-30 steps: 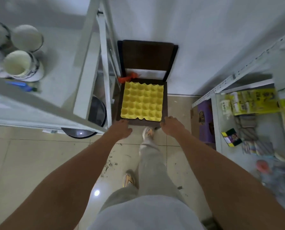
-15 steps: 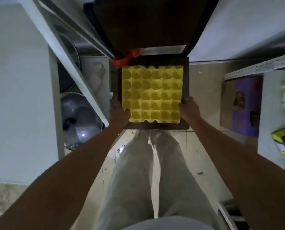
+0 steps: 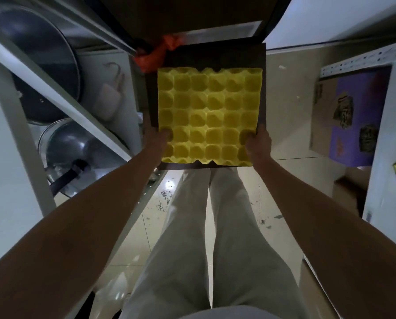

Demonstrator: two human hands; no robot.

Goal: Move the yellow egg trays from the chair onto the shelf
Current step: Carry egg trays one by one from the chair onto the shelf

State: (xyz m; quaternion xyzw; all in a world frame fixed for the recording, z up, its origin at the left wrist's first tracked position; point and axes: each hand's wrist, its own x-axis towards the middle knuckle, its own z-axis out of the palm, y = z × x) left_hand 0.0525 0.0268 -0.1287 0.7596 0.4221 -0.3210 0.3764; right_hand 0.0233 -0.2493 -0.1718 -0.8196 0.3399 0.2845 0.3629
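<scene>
The yellow egg trays (image 3: pixel 208 116) lie on the seat of a dark brown chair (image 3: pixel 215 56) straight ahead of me. My left hand (image 3: pixel 156 140) grips the trays' near left edge, with the thumb pressed into a cup. On the near right edge my right hand (image 3: pixel 258 143) holds them the same way. Whether the trays rest on the seat or are lifted off it, I cannot tell. How many trays are stacked is hidden from above.
A white metal shelf (image 3: pixel 54 88) on the left holds pans and lids (image 3: pixel 61 143). An orange bag (image 3: pixel 158 54) sits by the chair's back left corner. A purple box (image 3: pixel 351 116) stands on the floor at right, beside another white shelf (image 3: pixel 386 157).
I have stepped up to the chair and leaned over it. Both hands went from the seat's front edge to the trays' sides and closed on them.
</scene>
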